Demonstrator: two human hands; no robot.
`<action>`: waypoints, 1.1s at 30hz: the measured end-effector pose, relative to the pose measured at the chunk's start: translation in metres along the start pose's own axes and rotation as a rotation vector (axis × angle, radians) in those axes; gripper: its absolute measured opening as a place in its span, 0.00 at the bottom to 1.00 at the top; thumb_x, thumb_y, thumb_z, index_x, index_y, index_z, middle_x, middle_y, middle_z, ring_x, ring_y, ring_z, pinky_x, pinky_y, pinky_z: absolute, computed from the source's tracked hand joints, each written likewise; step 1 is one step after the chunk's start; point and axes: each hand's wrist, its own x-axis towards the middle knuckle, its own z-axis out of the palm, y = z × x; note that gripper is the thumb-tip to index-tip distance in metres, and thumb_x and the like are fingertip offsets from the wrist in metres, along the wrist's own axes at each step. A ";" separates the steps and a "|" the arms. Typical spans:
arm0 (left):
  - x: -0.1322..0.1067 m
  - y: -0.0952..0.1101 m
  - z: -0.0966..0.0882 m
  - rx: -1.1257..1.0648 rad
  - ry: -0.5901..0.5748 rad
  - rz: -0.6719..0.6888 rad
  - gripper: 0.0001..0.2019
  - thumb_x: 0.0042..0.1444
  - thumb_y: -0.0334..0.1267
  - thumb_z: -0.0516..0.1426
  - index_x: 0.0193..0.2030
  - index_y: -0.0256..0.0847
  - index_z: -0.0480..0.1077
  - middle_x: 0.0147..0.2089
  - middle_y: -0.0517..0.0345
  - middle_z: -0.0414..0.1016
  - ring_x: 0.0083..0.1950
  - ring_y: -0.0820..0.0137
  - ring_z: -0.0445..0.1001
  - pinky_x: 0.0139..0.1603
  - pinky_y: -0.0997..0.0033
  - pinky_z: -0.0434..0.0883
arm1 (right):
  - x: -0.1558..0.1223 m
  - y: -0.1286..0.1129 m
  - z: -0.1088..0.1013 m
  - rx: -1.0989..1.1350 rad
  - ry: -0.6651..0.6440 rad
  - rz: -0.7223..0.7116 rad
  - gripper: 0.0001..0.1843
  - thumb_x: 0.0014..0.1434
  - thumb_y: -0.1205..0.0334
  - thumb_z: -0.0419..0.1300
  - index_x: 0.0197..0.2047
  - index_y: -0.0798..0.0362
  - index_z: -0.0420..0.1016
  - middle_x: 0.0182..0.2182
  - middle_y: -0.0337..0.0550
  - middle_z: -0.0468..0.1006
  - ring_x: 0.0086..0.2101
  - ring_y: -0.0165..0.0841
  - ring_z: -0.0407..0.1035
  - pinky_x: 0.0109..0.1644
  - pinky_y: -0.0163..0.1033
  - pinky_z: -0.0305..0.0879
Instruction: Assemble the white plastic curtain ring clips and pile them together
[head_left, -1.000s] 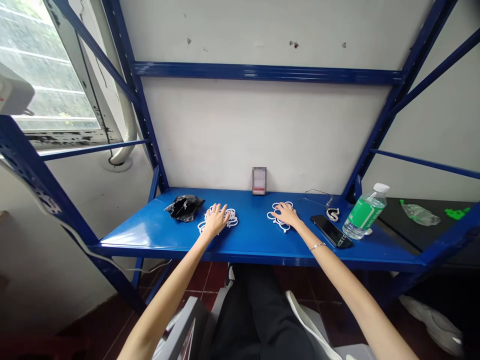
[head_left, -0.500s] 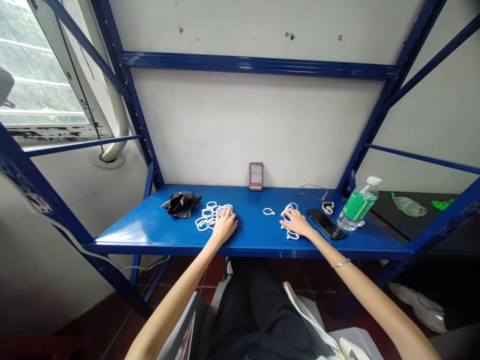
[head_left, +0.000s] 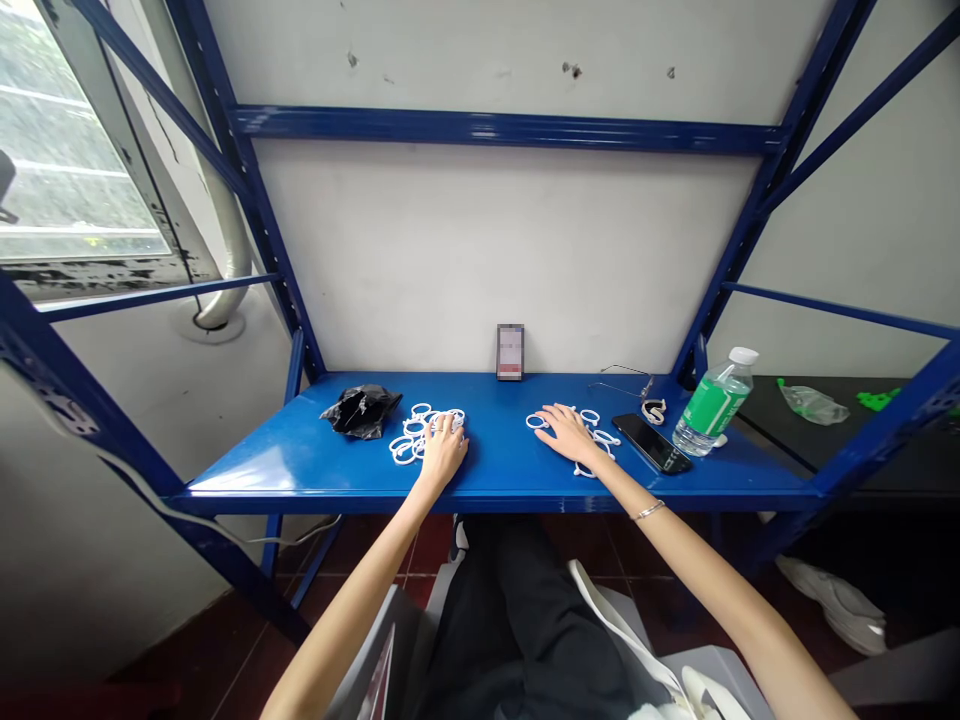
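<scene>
Two heaps of white plastic rings lie on a blue metal shelf [head_left: 315, 470]. My left hand [head_left: 444, 448] rests flat, fingers spread, on the right side of the left heap of rings [head_left: 411, 437]. My right hand [head_left: 568, 432] lies flat with fingers stretched out over the right heap of rings [head_left: 600, 437], its fingertips reaching a ring at that heap's left end. Neither hand grips anything.
A crumpled black bag [head_left: 360, 410] lies left of the rings. A small card [head_left: 510, 352] leans on the back wall. A black phone [head_left: 651, 443], a white clip [head_left: 655, 411], thin wire glasses [head_left: 626, 385] and a green-labelled water bottle [head_left: 709, 405] sit at the right. Blue rack posts flank the shelf.
My right hand slid left over its rings and spread them out. My left hand stayed on the left heap, shifting slightly.
</scene>
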 end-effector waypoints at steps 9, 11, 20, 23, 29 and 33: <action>-0.004 0.011 -0.009 -0.509 0.012 0.172 0.13 0.65 0.38 0.44 0.38 0.37 0.66 0.57 0.41 0.64 0.59 0.59 0.65 0.56 0.58 0.66 | -0.010 0.008 0.013 -0.095 -0.058 0.068 0.26 0.66 0.47 0.44 0.60 0.50 0.66 0.60 0.50 0.64 0.62 0.50 0.49 0.64 0.62 0.38; 0.000 0.022 -0.007 -0.747 -0.024 0.148 0.13 0.66 0.42 0.43 0.39 0.39 0.65 0.54 0.44 0.67 0.50 0.64 0.71 0.49 0.63 0.70 | -0.021 0.016 0.009 -0.089 -0.044 0.104 0.25 0.65 0.47 0.44 0.58 0.49 0.67 0.60 0.50 0.64 0.62 0.51 0.49 0.63 0.62 0.43; 0.029 0.061 0.031 -1.642 -0.185 -0.383 0.23 0.52 0.61 0.54 0.32 0.40 0.61 0.34 0.50 0.77 0.35 0.63 0.78 0.38 0.63 0.74 | -0.027 0.005 -0.005 0.112 0.189 0.063 0.19 0.65 0.55 0.48 0.56 0.49 0.66 0.55 0.49 0.67 0.57 0.45 0.58 0.59 0.54 0.58; 0.029 0.055 0.033 -1.784 -0.198 -0.502 0.23 0.50 0.60 0.57 0.32 0.39 0.61 0.30 0.52 0.77 0.32 0.64 0.79 0.41 0.62 0.74 | -0.016 -0.026 0.004 0.332 0.203 -0.118 0.20 0.63 0.59 0.52 0.58 0.49 0.63 0.54 0.48 0.68 0.54 0.40 0.63 0.57 0.49 0.62; 0.024 0.051 0.032 -1.745 -0.086 -0.573 0.26 0.45 0.63 0.59 0.33 0.39 0.61 0.32 0.51 0.77 0.34 0.64 0.78 0.39 0.63 0.74 | 0.012 -0.070 0.043 0.692 0.187 -0.171 0.27 0.59 0.58 0.58 0.61 0.47 0.59 0.54 0.48 0.68 0.49 0.38 0.69 0.49 0.44 0.70; 0.023 0.052 0.029 -1.775 -0.086 -0.522 0.27 0.42 0.62 0.61 0.32 0.39 0.61 0.36 0.50 0.77 0.40 0.63 0.78 0.43 0.63 0.73 | 0.021 -0.072 0.050 0.672 0.200 -0.201 0.30 0.58 0.62 0.59 0.63 0.46 0.59 0.57 0.48 0.67 0.54 0.41 0.65 0.56 0.47 0.65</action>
